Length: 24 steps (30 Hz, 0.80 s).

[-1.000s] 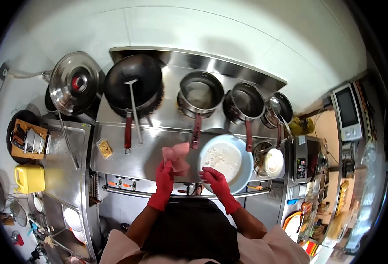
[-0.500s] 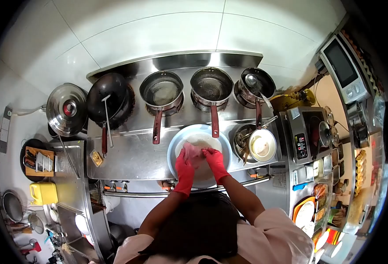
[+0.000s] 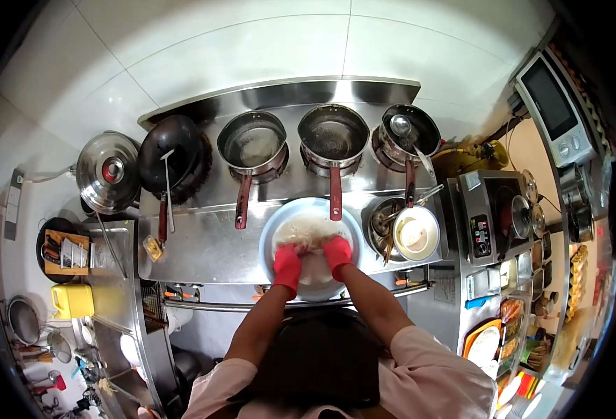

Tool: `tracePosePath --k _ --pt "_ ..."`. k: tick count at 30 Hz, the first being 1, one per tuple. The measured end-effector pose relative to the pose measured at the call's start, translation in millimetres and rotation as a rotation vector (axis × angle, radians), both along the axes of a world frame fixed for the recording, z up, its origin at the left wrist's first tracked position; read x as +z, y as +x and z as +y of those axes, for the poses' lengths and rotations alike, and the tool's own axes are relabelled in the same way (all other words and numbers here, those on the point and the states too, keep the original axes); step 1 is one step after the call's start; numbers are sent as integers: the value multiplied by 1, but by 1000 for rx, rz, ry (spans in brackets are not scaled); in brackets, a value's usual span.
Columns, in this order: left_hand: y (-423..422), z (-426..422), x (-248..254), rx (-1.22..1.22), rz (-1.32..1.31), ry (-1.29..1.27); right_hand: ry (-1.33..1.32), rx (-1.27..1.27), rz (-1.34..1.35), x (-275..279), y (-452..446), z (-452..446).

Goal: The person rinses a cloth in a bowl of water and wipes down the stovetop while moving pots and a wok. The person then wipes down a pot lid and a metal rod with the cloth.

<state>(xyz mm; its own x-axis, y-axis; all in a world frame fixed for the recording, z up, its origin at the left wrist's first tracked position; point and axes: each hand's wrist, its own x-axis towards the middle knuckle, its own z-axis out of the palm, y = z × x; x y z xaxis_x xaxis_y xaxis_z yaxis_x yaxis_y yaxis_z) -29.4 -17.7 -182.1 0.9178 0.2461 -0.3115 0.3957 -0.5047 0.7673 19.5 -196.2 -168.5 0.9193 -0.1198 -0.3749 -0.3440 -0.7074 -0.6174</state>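
A pale blue round basin (image 3: 266,237) of cloudy water stands at the front of the steel counter. Both my hands wear red rubber gloves and reach down into it. My left hand (image 3: 288,267) is at the left of the water, its fingers curled and partly under the surface. Opposite it, my right hand (image 3: 337,254) is closed too, fingertips sunk in the water. Pale brownish matter (image 3: 313,241) shows between the gloves, blurred by splashing. Whatever the fingers grip is hidden in the murky water.
Behind the basin stand a left saucepan (image 3: 252,143), a middle saucepan (image 3: 334,136) and a right pan holding a ladle (image 3: 401,126). A black wok (image 3: 164,150) sits further left. Close on the basin's right is a cream pot (image 3: 417,232). An induction cooker (image 3: 481,234) stands beyond.
Both hands have gone down into the water. The soft pinkish piece they held up between them is out of sight now, and the water is stirred up.
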Motion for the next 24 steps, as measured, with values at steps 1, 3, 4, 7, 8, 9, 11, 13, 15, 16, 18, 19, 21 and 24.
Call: tracePosePath --k 1,3,4,7,8,9,11,13,15,16,18,19,21,24 --pt "-2 4 -39 132 -83 -268 27 -19 -26 -8 0 -2" --pt "1 -1 -32 385 -113 -534 -28 -38 51 0 4 0" --pt "4 -11 -22 504 -58 -530 -55 -50 89 7 6 3" --pt "15 -36 -39 771 74 -479 203 -3 350 57 10 15" --pt "16 -40 -50 850 113 -459 389 -21 252 30 5 21" --pt "18 -39 -3 800 238 -577 573 -39 152 -29 -3 27" --pt "21 -37 -6 791 256 -844 956 -243 290 20 -10 37" --pt "19 -19 -31 544 261 -1114 1016 -161 413 53 -16 34" --pt "20 -11 -16 554 326 -1157 966 16 383 64 -25 36" --pt "22 -10 -4 558 360 -1180 921 -24 389 67 -28 41" --pt "30 -18 27 556 268 -1312 824 -101 399 80 -33 57" --pt "32 -21 35 557 219 -1378 869 -152 273 80 -32 62" --pt "31 -19 -6 464 124 -1408 961 -255 22 81 -25 73" --pt "25 -31 -33 639 165 -1273 680 -50 34 63 -21 61"
